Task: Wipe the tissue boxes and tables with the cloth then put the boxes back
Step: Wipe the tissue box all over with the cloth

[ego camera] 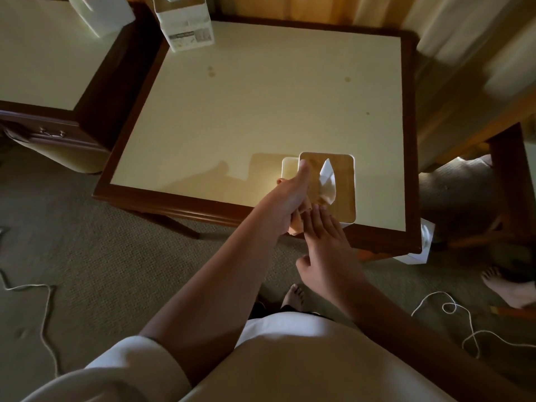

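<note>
Gripping the tissue box [345,184], long axis away from person: left hand [290,198]; right hand [327,242] straight-fingered.

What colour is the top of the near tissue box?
Tissue box top: light wood-grain brown; head view.

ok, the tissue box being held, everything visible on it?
The tissue box is squarish: white body, rounded wood-look lid, white tissue poking up through its slot. It's at the table's near edge. The left hand grips its left side, thumb on the lid; the right hand's straight fingers reach its near side.
</note>
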